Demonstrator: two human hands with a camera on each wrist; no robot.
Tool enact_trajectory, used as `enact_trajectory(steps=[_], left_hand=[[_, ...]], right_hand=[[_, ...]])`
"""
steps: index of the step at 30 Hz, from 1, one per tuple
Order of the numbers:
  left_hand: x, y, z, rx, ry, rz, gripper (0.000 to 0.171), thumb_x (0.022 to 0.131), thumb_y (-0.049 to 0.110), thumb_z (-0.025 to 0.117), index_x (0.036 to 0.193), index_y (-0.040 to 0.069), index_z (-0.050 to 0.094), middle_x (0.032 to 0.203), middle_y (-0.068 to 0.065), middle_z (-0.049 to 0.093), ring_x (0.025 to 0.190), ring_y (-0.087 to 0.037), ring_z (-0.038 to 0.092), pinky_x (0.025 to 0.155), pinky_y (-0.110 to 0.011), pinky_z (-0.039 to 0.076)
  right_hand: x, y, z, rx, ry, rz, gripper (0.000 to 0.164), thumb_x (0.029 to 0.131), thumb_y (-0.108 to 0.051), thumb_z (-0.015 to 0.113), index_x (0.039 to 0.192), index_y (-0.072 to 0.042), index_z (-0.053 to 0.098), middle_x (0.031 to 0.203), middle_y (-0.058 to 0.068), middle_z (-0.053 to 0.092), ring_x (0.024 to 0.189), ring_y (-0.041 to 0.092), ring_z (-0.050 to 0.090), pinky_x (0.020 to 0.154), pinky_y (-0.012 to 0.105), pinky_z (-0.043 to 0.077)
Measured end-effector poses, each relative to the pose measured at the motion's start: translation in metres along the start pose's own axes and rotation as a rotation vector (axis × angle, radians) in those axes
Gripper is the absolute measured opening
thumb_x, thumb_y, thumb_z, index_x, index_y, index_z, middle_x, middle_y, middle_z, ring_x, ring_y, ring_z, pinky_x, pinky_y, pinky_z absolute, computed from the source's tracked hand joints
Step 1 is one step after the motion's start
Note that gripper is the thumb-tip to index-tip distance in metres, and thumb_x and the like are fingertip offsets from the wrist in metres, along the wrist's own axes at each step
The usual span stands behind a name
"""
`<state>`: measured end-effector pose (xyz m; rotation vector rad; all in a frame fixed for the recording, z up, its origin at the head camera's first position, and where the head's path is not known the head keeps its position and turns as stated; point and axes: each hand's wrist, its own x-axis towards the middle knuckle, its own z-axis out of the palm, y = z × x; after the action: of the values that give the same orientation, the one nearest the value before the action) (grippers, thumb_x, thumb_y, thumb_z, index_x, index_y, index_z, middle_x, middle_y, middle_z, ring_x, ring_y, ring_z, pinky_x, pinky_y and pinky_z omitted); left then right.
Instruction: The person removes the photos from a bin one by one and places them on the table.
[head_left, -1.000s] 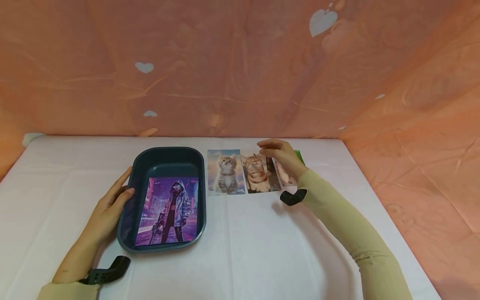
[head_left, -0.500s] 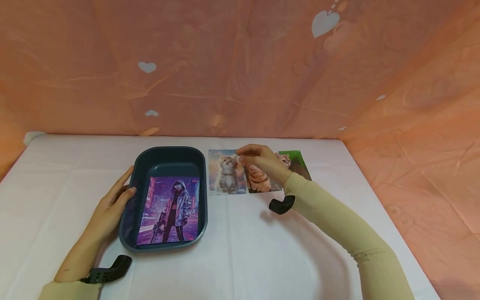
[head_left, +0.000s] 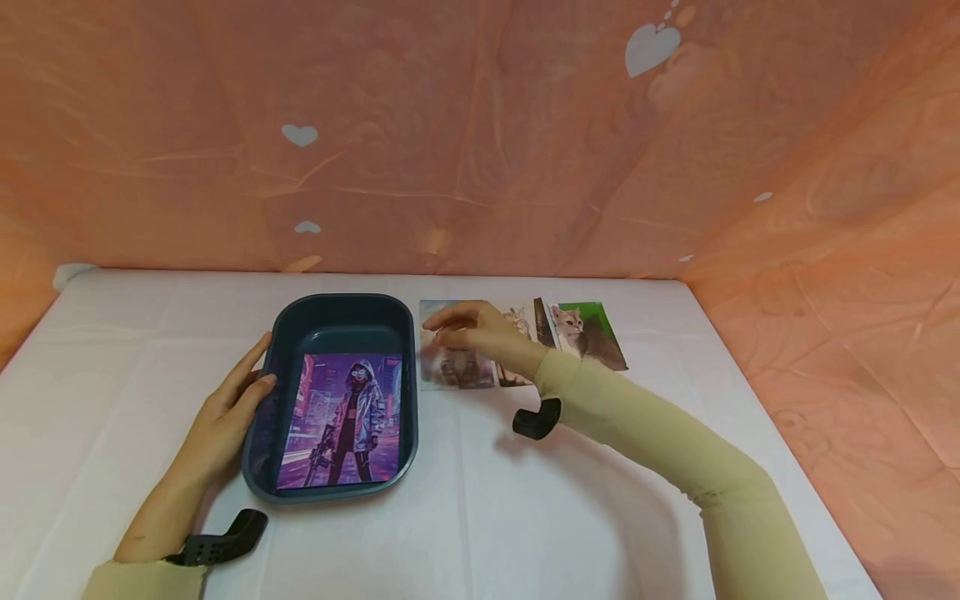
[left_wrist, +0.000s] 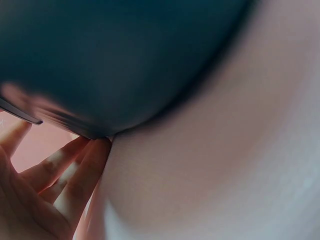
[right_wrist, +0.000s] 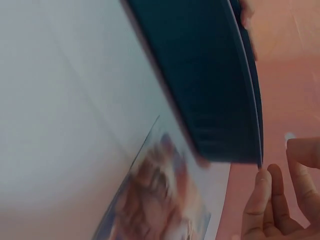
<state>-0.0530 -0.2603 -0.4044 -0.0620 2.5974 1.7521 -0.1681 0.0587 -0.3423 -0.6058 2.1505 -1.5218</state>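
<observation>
My left hand (head_left: 225,412) holds the left side of a dark teal tray (head_left: 341,307), its thumb at the rim and its fingers against the outer wall. Inside the tray lies a purple picture card (head_left: 345,421) of a hooded figure with a gun. My right hand (head_left: 480,329) is over a grey kitten card (head_left: 459,375), just right of the tray. Nothing shows between its thumb and fingers (right_wrist: 257,200) in the right wrist view. A tabby kitten card (head_left: 521,321) is partly hidden behind that hand. Farther right lies a kitten card with green background (head_left: 588,333), partly covered by the sleeve.
A white cloth covers the table (head_left: 465,517). An orange sheet (head_left: 420,150) with pale hearts hangs at the back and along the right side. Each wrist wears a black band, such as the left wristband (head_left: 221,542).
My right hand has moved left across the row of kitten cards, from the right-hand cards to the grey kitten card. My left hand and the tray have stayed in place.
</observation>
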Motion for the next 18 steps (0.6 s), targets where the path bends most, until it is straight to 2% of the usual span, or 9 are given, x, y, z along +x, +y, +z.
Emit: enact_trajectory(steps=[2, 4, 6, 9, 11, 15, 18], left_hand=[[-0.001, 0.000, -0.001, 0.013, 0.002, -0.002, 0.056, 0.103, 0.037, 0.039, 0.152, 0.041, 0.013, 0.149, -0.028, 0.031, 0.128, -0.038, 0.033, 0.096, -0.064, 0.032], [-0.001, -0.001, -0.001, 0.026, 0.006, -0.006, 0.055, 0.103, 0.037, 0.039, 0.152, 0.041, 0.014, 0.148, -0.026, 0.034, 0.125, -0.030, 0.037, 0.094, -0.054, 0.036], [-0.001, -0.001, -0.001, 0.027, 0.007, -0.008, 0.055, 0.103, 0.038, 0.039, 0.152, 0.042, 0.014, 0.148, -0.026, 0.034, 0.125, -0.029, 0.037, 0.093, -0.052, 0.037], [-0.002, -0.001, -0.002, 0.003, 0.004, -0.010, 0.055, 0.103, 0.038, 0.039, 0.152, 0.042, 0.014, 0.149, -0.027, 0.032, 0.127, -0.035, 0.035, 0.095, -0.058, 0.035], [-0.002, 0.000, -0.002, -0.016, -0.002, -0.003, 0.056, 0.103, 0.037, 0.039, 0.152, 0.041, 0.014, 0.152, -0.027, 0.028, 0.130, -0.043, 0.030, 0.097, -0.067, 0.029], [-0.001, 0.001, -0.001, -0.014, -0.009, 0.013, 0.056, 0.103, 0.036, 0.040, 0.153, 0.040, 0.014, 0.151, -0.028, 0.028, 0.130, -0.046, 0.030, 0.097, -0.069, 0.027], [-0.002, 0.003, -0.001, -0.005, -0.006, 0.011, 0.056, 0.103, 0.037, 0.039, 0.152, 0.040, 0.014, 0.148, -0.030, 0.032, 0.128, -0.044, 0.034, 0.096, -0.067, 0.031]], right_hand=[[0.003, -0.003, 0.005, -0.030, -0.009, 0.003, 0.026, 0.090, -0.006, 0.061, 0.116, -0.002, 0.066, 0.120, 0.020, 0.063, 0.106, 0.031, 0.060, 0.095, 0.047, 0.046], [0.006, -0.007, 0.010, -0.053, -0.019, 0.003, 0.025, 0.090, -0.009, 0.062, 0.114, -0.005, 0.067, 0.118, 0.016, 0.065, 0.106, 0.028, 0.060, 0.094, 0.045, 0.046], [0.008, -0.010, 0.015, -0.049, -0.039, -0.006, 0.026, 0.090, -0.010, 0.062, 0.115, -0.005, 0.067, 0.117, 0.015, 0.065, 0.105, 0.027, 0.060, 0.093, 0.043, 0.047], [0.011, -0.014, 0.023, -0.024, -0.080, -0.012, 0.028, 0.090, -0.010, 0.061, 0.117, -0.002, 0.065, 0.118, 0.018, 0.064, 0.104, 0.026, 0.062, 0.093, 0.044, 0.048], [0.013, -0.016, 0.028, -0.017, -0.103, -0.006, 0.030, 0.091, -0.011, 0.061, 0.119, -0.001, 0.064, 0.118, 0.021, 0.063, 0.104, 0.027, 0.062, 0.092, 0.045, 0.049], [0.019, -0.022, 0.039, -0.034, -0.138, 0.006, 0.031, 0.092, -0.010, 0.060, 0.122, -0.001, 0.062, 0.123, 0.021, 0.061, 0.109, 0.032, 0.061, 0.094, 0.041, 0.049], [0.025, -0.028, 0.047, -0.031, -0.165, 0.009, 0.032, 0.093, -0.009, 0.059, 0.123, -0.001, 0.061, 0.126, 0.020, 0.060, 0.110, 0.031, 0.061, 0.095, 0.038, 0.049]])
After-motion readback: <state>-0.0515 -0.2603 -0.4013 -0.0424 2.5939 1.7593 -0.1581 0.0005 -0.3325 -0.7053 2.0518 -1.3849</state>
